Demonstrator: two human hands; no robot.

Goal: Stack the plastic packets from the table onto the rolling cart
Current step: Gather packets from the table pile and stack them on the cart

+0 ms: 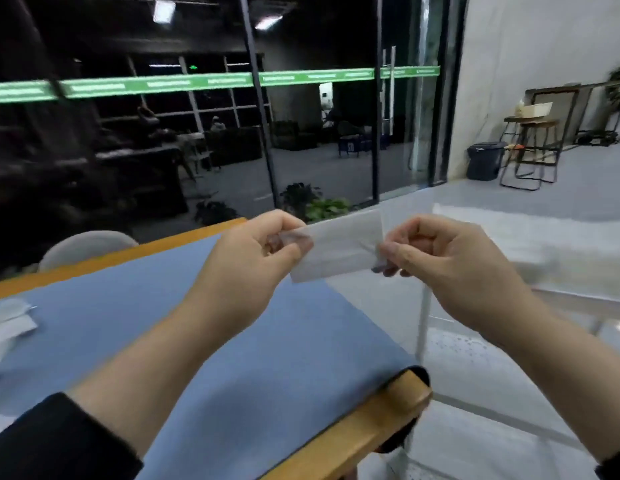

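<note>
**Packet held taut over the table's edge**

The left hand (253,251) and right hand (436,258) each pinched one end of a packet (339,249), fingers curled, thumbs on top. Holding both ends probably kept the limp plastic flat and square for stacking. It hung in the air above the corner of the table (232,341), touching nothing else. The packet looked thin, pale and translucent, oblong, with fingertips showing through it. More packets (7,323) lay at the table's far left. The cart (509,244), clear-walled and blurred, stood just beside on the right.
</note>
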